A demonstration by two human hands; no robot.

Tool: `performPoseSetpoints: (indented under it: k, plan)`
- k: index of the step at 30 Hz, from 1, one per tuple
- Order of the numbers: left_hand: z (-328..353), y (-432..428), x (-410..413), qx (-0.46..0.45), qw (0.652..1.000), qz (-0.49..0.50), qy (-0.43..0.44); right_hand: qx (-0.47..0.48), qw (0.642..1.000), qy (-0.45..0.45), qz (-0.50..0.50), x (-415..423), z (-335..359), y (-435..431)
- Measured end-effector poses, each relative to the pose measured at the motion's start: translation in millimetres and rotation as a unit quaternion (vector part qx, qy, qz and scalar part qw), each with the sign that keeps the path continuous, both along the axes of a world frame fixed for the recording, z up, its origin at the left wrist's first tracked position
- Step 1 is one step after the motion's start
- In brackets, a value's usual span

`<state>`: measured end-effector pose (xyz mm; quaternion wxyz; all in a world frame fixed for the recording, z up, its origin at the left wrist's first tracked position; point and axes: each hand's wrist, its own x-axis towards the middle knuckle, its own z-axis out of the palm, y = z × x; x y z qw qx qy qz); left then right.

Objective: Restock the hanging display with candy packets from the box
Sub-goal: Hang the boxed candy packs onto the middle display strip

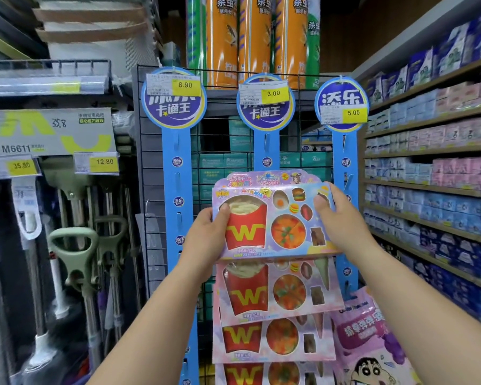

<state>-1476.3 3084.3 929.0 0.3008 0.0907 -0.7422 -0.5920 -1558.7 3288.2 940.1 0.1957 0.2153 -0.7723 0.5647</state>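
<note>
A pink candy packet (272, 218) printed with red fries and a pizza is held up in front of the middle blue hanging strip (266, 145). My left hand (206, 234) grips its left edge, thumb on the front. My right hand (342, 218) grips its right edge, thumb on the front too. Below it, three matching packets (275, 290) hang in a column on the same strip. The strip's upper slots are bare. The box is not in view.
Blue strips hang left (177, 162) and right (345, 151) on a black wire grid; a pink cartoon packet (372, 343) hangs low on the right one. Mops (75, 259) stand at left. Shelves of boxed goods (442, 176) run along the right.
</note>
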Motion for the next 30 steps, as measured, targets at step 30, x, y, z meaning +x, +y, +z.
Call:
performPoseSetpoints:
  k: [30]
  plan:
    - [17, -15, -12, -0.016, 0.999, -0.006, -0.029, 0.036, 0.999, -0.026, 0.008, -9, 16, 5]
